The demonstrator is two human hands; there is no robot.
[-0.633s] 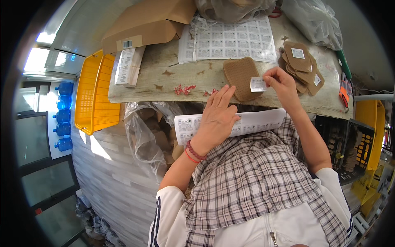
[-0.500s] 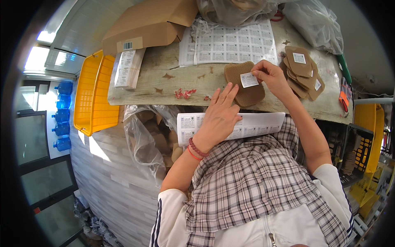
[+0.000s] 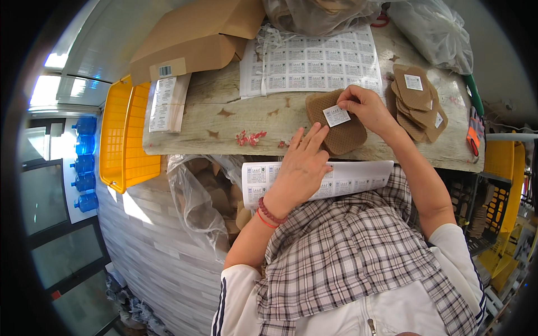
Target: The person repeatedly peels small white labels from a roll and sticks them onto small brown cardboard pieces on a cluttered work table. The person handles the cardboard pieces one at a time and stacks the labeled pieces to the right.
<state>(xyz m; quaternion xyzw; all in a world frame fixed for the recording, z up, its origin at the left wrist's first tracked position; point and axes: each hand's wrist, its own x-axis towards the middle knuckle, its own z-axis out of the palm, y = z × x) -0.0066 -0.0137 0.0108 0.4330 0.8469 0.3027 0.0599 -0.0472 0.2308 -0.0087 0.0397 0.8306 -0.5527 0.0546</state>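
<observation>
A brown textured pad (image 3: 346, 139) with rounded corners lies near the table's front edge. My right hand (image 3: 367, 109) is closed in a pinch at the upper right edge of a small white printed sticker (image 3: 337, 117) over this pad. Whether the sticker lies flat on the pad I cannot tell. My left hand (image 3: 301, 166) is open, fingers stretched out, its fingertips at the pad's left side close to the sticker. Beneath that hand, a sheet of printed stickers (image 3: 358, 178) rests across my lap, partly bare of stickers.
Stacked brown pads (image 3: 414, 101), some bearing stickers, sit at right. Farther back lie more sticker sheets (image 3: 319, 61), a cardboard box (image 3: 196, 42) and plastic bags (image 3: 434, 33). Orange-and-grey scissors (image 3: 475, 134) lie at the right edge. A yellow basket (image 3: 140, 145) stands left.
The sticker has turned slightly and shifted a little left over the pad, with my right fingers still at its edge. My left fingertips are closer to it. The whole view has shifted slightly.
</observation>
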